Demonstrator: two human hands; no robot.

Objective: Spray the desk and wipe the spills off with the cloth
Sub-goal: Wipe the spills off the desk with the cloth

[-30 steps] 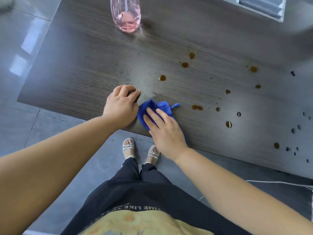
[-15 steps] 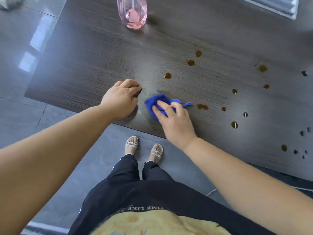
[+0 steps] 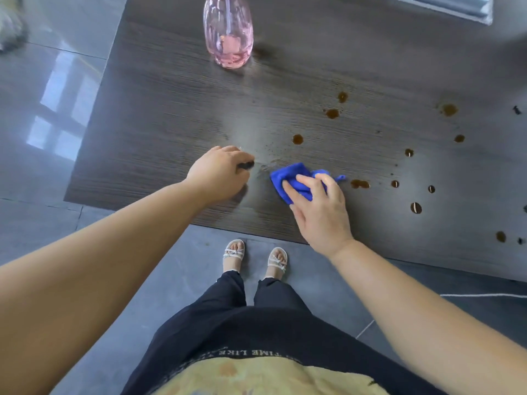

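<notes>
Over the last second my right hand has slid the cloth rightward along the desk, away from my left hand: a second ago the cloth lay right against that hand, and now a bare strip of desk separates them. I judge this to mean the wiping stroke is under way and heading for the spills, with the patch beside my left hand looking dull and smeared, as if already passed over. Most of the work seems left to do, since the brown drops are all there to the right of the cloth and beyond it. The nearest spill lies just right of the cloth, close to its loose corner loop but not yet touched; another drop sits a little beyond the cloth, and the rest scatter well to its right. My right hand lies flat on the cloth, fingers spread and pressing down, not gripping it. My left hand rests on the desk left of the cloth, curled loosely with something dark under the fingertips; I cannot tell whether it holds anything. The bottle stands upright far beyond the cloth, well apart from both hands.
</notes>
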